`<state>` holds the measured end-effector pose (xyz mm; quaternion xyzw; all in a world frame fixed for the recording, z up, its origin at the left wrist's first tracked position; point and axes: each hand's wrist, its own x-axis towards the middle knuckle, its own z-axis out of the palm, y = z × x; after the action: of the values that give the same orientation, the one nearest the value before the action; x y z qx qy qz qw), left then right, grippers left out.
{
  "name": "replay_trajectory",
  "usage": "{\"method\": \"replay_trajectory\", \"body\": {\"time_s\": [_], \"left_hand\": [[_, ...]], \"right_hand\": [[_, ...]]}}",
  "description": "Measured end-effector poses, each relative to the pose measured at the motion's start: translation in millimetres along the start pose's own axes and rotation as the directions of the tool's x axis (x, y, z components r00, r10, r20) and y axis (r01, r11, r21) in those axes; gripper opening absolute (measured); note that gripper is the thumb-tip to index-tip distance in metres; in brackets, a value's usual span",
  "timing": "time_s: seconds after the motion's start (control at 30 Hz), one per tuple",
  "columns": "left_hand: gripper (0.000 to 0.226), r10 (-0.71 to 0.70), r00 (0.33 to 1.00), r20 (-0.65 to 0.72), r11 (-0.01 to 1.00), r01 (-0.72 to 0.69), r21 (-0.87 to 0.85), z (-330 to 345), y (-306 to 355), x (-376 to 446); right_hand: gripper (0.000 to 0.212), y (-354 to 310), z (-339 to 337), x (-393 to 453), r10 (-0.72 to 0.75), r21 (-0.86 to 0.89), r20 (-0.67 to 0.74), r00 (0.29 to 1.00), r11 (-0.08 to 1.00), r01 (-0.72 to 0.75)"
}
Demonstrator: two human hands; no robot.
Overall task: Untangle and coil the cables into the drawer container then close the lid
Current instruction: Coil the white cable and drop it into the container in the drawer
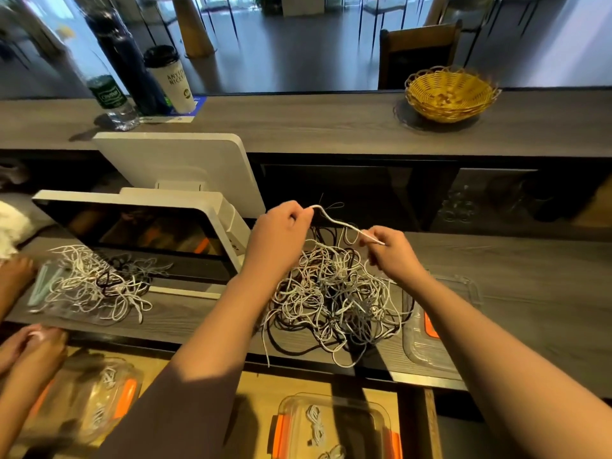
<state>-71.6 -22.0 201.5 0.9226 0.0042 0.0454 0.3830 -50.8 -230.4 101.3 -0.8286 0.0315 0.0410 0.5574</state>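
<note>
A tangled heap of white, grey and black cables lies on the grey wooden counter. Above it my left hand pinches one white cable at its raised end. My right hand pinches the same cable further along, so the stretch hangs between both hands. A clear container with orange clips sits in the open drawer below, holding coiled white cables. Its clear lid with an orange clip lies on the counter under my right forearm.
A second cable heap lies at the left, by another person's hands and another clear container. A white point-of-sale screen stands behind. On the upper ledge are a wicker basket, a cup and a bottle.
</note>
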Motion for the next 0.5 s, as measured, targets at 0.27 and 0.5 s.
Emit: {"method": "replay_trajectory", "body": {"time_s": [0.27,0.5], "left_hand": [[0.015,-0.273,0.962,-0.030,0.942,0.261,-0.209,-2.8,3.3,-17.3],[0.010,-0.319,0.927,0.197,0.756,0.374,-0.537,4.5,22.7,-43.0]], "right_hand": [[0.038,3.3,-14.0,-15.0,0.160,-0.689,0.078,0.984,0.722,-0.062],[0.017,-66.0,5.5,-95.0,-0.156,0.098,0.223,0.962,0.986,0.137]]}}
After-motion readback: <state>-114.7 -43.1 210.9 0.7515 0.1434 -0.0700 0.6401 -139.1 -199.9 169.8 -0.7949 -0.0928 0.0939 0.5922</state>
